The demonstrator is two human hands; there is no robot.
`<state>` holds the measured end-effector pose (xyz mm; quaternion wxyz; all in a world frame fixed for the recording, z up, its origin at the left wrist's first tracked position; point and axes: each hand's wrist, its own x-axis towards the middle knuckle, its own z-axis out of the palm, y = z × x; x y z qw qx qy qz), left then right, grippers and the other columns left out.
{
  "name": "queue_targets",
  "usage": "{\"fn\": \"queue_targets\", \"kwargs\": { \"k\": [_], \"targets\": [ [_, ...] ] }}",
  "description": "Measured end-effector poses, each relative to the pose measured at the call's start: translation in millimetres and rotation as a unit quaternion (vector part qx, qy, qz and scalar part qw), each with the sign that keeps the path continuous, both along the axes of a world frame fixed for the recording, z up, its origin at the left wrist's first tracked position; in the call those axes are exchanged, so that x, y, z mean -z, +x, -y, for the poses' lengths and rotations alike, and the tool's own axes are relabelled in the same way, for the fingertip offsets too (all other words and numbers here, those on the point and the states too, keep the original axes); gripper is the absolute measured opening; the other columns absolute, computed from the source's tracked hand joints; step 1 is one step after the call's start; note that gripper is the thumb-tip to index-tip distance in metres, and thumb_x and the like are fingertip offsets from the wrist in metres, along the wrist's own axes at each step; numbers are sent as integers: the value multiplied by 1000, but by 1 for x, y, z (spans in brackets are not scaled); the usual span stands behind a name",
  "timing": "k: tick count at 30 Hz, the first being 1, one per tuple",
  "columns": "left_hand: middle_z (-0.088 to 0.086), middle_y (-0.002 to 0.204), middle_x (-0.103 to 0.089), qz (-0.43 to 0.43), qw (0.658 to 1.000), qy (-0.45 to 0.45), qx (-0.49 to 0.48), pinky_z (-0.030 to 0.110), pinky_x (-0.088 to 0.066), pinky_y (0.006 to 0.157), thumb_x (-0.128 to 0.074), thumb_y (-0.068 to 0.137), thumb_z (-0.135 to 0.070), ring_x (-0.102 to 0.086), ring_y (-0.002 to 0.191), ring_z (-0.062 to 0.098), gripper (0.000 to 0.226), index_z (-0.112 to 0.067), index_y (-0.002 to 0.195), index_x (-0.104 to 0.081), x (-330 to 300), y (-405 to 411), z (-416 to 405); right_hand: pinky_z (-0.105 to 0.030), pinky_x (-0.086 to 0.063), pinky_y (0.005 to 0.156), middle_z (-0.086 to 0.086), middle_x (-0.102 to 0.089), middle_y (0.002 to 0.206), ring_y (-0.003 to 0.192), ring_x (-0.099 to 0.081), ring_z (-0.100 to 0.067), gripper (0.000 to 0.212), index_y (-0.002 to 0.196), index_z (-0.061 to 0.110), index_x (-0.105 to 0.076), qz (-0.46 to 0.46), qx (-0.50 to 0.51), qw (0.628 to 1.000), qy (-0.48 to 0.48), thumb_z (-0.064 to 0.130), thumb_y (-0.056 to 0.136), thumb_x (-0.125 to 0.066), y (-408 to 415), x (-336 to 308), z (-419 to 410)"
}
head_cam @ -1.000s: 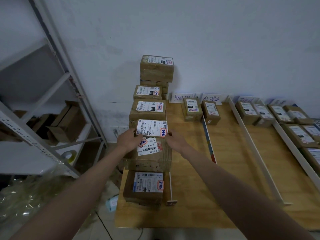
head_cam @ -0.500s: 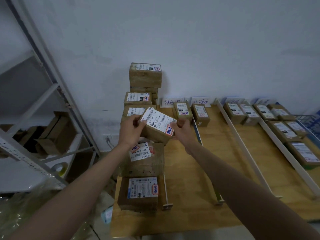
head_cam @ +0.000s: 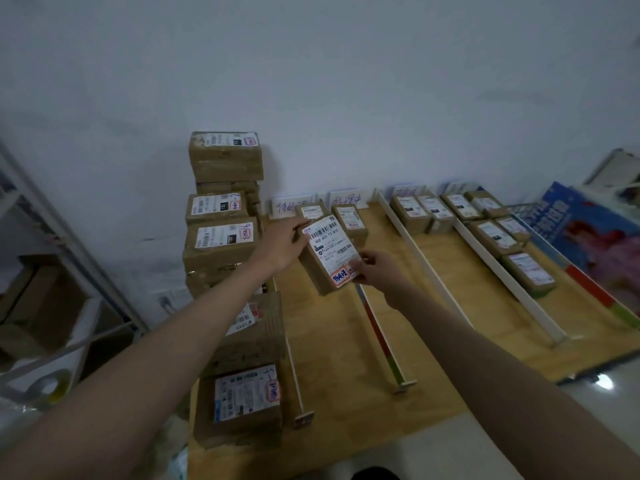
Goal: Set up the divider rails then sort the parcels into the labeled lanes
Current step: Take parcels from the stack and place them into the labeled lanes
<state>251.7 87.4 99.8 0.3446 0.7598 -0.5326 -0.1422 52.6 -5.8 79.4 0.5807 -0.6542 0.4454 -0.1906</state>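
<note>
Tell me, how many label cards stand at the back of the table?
4 cards in a row: one behind the held parcel, one beside it, two further right, partly behind sorted parcels. More may be hidden.

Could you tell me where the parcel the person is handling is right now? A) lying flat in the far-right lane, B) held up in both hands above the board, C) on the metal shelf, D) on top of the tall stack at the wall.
B: the left hand and right hand grip the parcel, tilted, above the board.
</note>
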Motion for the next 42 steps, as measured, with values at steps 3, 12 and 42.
{"fn": "queue_targets", "kwargs": {
  "k": [3,12,42],
  "targets": [
    [1,136,-57,59,996,64,25,38,-46,99,-52,100,-32,-53,123,21,41,-20,139,-51,10,-7,13,-17,-55,59,-11,-72,105,89,-71,-16,24,117,2,-64,-32,26,999,22,14,98,-59,-9,14,8],
    [8,141,-48,156,972,170,-45,38,-50,93,-47,101,-37,-54,119,25,44,-14,138,-46,47,6,43,-29,-59,66,-14,-72,104,85,-71,-24,26,108,0,-67,-82,73,993,48,23,94,-65,13,64,55],
    [7,127,-53,93,933,279,-209,34,-46,90,-49,99,-38,-54,112,23,38,-14,129,-50,165,91,158,-42,-61,80,1,-74,96,86,-71,-18,29,102,17,-70,-125,-58,988,66,43,90,-65,240,203,209]
  ]
}}
